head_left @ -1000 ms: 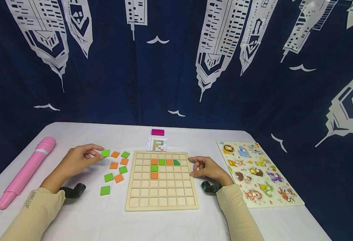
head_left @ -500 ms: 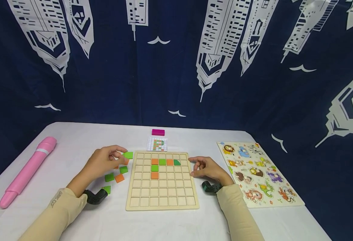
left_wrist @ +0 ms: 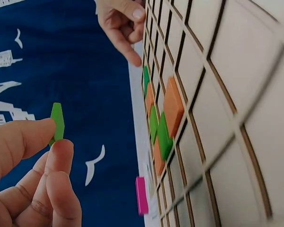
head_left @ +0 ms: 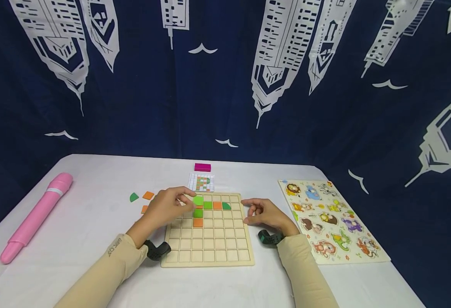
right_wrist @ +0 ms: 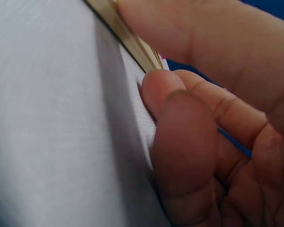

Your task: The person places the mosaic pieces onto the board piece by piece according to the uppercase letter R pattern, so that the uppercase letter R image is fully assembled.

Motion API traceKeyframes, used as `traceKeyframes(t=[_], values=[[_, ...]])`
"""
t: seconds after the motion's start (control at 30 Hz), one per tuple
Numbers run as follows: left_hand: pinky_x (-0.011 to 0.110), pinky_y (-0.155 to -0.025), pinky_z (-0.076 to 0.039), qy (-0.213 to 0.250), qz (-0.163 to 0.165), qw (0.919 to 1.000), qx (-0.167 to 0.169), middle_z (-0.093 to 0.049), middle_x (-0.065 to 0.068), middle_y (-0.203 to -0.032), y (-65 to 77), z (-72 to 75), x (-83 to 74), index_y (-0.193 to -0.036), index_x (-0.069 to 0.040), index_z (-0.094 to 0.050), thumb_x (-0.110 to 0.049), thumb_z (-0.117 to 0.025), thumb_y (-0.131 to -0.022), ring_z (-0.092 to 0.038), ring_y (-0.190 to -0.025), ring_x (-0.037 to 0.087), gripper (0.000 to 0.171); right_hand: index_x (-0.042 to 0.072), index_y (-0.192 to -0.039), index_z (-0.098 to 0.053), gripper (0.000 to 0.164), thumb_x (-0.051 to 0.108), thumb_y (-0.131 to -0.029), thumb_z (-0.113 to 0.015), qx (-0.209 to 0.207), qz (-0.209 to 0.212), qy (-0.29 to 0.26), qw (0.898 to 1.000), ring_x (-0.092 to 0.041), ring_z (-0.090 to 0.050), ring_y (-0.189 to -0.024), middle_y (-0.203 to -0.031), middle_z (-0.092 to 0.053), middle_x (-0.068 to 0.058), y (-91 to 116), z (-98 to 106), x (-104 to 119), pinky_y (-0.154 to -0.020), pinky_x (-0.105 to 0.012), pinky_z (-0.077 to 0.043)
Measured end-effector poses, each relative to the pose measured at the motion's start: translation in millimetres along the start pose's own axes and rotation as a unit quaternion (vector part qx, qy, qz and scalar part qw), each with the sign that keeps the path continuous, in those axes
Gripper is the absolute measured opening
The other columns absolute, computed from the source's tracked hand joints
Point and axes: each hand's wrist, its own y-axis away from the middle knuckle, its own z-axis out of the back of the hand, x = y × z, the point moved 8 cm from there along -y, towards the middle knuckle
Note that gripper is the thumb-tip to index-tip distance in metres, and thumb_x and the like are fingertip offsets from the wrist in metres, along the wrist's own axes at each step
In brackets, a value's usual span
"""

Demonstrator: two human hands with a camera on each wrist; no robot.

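Note:
Between thumb and fingertip, my left hand [head_left: 165, 208] pinches a green square tile [left_wrist: 59, 121] above the upper left part of a wooden grid board [head_left: 213, 244]. On the board lie orange tiles [head_left: 198, 222], green tiles [head_left: 208, 205] and a dark green rounded tile [head_left: 226, 206], in a row with a short column beneath its left end. My right hand [head_left: 266, 214] rests at the board's right edge; its thumb and index finger touch the rim, and its other fingers are bent. In the right wrist view, the board's edge [right_wrist: 132, 40] meets the thumb.
Left of the board lie loose tiles, including an orange one [head_left: 148, 195] and a green rounded one [head_left: 134, 197]; my left arm hides others. Behind stand a pattern card [head_left: 201, 183] and a magenta block [head_left: 202, 167]. A pink tube [head_left: 36, 216] lies left, an animal puzzle [head_left: 333, 220] right.
My left hand has carried the green tile rightward from among the loose tiles to above the board. The right hand has stayed at the board's edge.

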Motion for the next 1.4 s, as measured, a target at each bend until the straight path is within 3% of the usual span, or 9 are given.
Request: traceKeyframes(t=[0.13, 0.47, 0.73, 0.87, 1.03, 1.13, 1.4], values=[[0.030, -0.058, -0.042, 0.014, -0.002, 0.9999, 0.009, -0.077, -0.006, -0.096, -7.2, -12.9, -2.3, -0.124, -0.012, -0.079, -0.020, -0.078, -0.092, -0.055, -0.064, 0.012, 0.032, -0.016, -0.146, -0.054, 0.065, -0.005, -0.089, -0.083, 0.000, -0.002, 0.000, 1.000, -0.008, -0.048, -0.068, -0.089, -0.065, -0.003, -0.1, 0.7, -1.6, -0.063, -0.020, -0.044], [0.035, -0.075, -0.049, 0.039, 0.022, 0.9989, 0.017, -0.078, -0.006, -0.097, -15.0, -34.5, 2.9, -0.124, -0.015, -0.079, -0.025, -0.078, -0.094, -0.067, -0.086, 0.014, 0.032, -0.016, -0.146, -0.054, 0.065, -0.006, -0.089, -0.083, -0.004, -0.005, 0.004, 1.000, -0.008, -0.046, -0.067, -0.089, -0.065, -0.003, 1.1, 1.7, -3.3, -0.062, -0.019, -0.042], [0.035, -0.076, -0.050, 0.057, 0.032, 0.9979, 0.002, -0.079, -0.005, -0.096, -15.0, -43.6, 13.6, -0.122, -0.013, -0.079, -0.022, -0.082, -0.095, -0.067, -0.083, 0.012, 0.029, -0.017, -0.145, -0.054, 0.065, -0.006, -0.088, -0.082, -0.003, -0.004, 0.002, 1.000, -0.008, -0.046, -0.067, -0.089, -0.065, -0.002, 0.6, 0.7, -3.9, -0.063, -0.019, -0.041], [0.034, -0.072, -0.048, 0.049, 0.024, 0.9985, -0.002, -0.080, -0.006, -0.095, -13.5, -44.5, 17.4, -0.122, -0.012, -0.079, -0.023, -0.082, -0.095, -0.066, -0.075, 0.010, 0.030, -0.016, -0.145, -0.055, 0.064, -0.006, -0.088, -0.083, -0.004, 0.001, 0.009, 1.000, -0.008, -0.046, -0.067, -0.089, -0.065, -0.001, -0.1, 0.8, -2.0, -0.063, -0.020, -0.041], [0.027, -0.059, -0.038, 0.031, 0.005, 0.9995, 0.010, -0.073, -0.011, -0.084, -12.4, -48.9, 22.4, -0.117, -0.013, -0.079, -0.023, -0.082, -0.094, -0.053, -0.060, 0.009, 0.026, -0.016, -0.145, -0.056, 0.063, -0.006, -0.088, -0.083, -0.003, 0.003, 0.008, 1.000, -0.009, -0.046, -0.067, -0.088, -0.066, -0.001, -0.3, 1.2, 1.7, -0.062, -0.020, -0.041], [0.025, -0.056, -0.034, 0.012, -0.012, 0.9995, 0.027, -0.069, -0.013, -0.081, -12.0, -54.2, 24.0, -0.113, -0.016, -0.079, -0.024, -0.083, -0.092, -0.048, -0.058, 0.007, 0.022, -0.017, -0.144, -0.056, 0.063, -0.006, -0.089, -0.083, -0.002, 0.003, 0.003, 1.000, -0.009, -0.046, -0.067, -0.088, -0.066, 0.000, -0.5, 1.0, 2.6, -0.063, -0.020, -0.041], [0.025, -0.057, -0.037, -0.021, -0.046, 0.9976, 0.048, -0.066, -0.015, -0.081, -9.5, -61.1, 22.9, -0.104, -0.018, -0.080, -0.021, -0.088, -0.087, -0.050, -0.061, 0.006, 0.019, -0.017, -0.145, -0.055, 0.063, -0.007, -0.089, -0.082, -0.001, 0.006, -0.004, 1.000, -0.009, -0.047, -0.068, -0.089, -0.065, 0.000, 0.6, 0.5, 3.4, -0.063, -0.020, -0.041]])
